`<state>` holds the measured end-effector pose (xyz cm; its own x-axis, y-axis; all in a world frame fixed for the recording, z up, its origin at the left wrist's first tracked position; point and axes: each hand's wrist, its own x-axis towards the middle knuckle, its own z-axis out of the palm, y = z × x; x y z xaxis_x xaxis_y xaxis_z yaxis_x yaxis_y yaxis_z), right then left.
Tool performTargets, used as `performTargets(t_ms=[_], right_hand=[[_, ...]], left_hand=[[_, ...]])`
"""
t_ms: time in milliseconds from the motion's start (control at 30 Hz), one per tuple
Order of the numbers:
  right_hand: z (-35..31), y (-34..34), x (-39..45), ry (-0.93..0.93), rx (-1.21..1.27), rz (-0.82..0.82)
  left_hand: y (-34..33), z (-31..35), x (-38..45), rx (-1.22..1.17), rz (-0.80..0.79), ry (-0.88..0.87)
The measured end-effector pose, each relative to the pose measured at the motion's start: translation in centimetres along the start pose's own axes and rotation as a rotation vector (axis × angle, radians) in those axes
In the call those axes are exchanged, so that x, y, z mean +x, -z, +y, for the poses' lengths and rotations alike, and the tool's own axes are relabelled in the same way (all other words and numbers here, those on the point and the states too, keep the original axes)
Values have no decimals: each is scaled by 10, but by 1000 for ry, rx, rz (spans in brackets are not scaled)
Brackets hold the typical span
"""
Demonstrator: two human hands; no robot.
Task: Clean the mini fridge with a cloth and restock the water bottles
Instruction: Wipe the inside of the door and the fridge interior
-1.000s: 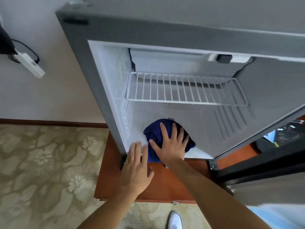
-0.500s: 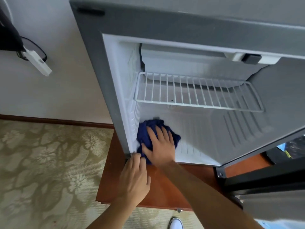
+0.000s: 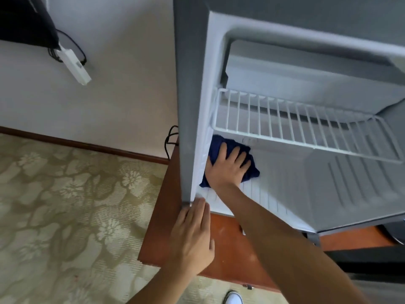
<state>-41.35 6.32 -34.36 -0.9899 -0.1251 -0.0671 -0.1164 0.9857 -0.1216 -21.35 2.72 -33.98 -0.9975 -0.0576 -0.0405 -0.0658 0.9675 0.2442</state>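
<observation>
shoe (image 3: 234, 299) tip shows at the bottom edge, on patterned carpet (image 3: 65, 216). left hand (image 3: 192, 235) lies flat, fingers straight, on the wooden surface (image 3: 230, 244), fingertips touching the fridge (image 3: 186, 106) at its lower front corner. right hand (image 3: 228, 167) reaches inside, fingers spread, pressing a dark blue cloth (image 3: 252, 170) onto the fridge floor in the left corner against the side wall, under the white wire shelf (image 3: 306, 126).

Open mini fridge (image 3: 188, 106), grey outside, white inside, wire shelf (image 3: 306, 128) bare; dark blue cloth (image 3: 252, 170) crumpled on its floor at the left wall.
</observation>
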Motion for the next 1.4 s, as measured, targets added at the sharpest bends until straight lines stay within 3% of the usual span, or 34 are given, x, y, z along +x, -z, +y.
performTargets(t_ms=[133,233,300,433,567,633,700,767,933,1067,1267,1400], right_hand=[[48,-4,-67,308,38,74],[90,0,-112,446,34,88],[118,-2,-119,334,4,110],[152,4,-76,-213,-6,141],[130,20,-8,-331,20,47],[117,20,11,-346,67,-24],[121,18,6,-251,9,24],[134,11,-26,-122,-43,95],[164,4,-103,-99,-67,116],[181,5,-46,-154,-63,244],[146,18,11,-297,52,148],[135,13,-49,-108,61,135]], left_hand=[[3,3,1,-59,133,28],[4,10,5,-119,144,29],[2,14,14,-96,88,-32],[-3,18,36,-22,-92,-71],[-4,18,35,-17,-126,-83],[-3,16,35,-30,-119,-70],[-4,16,38,-18,-142,-73],[-4,16,39,-7,-162,-73],[5,18,38,2,-183,-76],[9,17,38,18,-185,-95],[10,16,37,23,-168,-107],[27,17,35,12,-233,-74]])
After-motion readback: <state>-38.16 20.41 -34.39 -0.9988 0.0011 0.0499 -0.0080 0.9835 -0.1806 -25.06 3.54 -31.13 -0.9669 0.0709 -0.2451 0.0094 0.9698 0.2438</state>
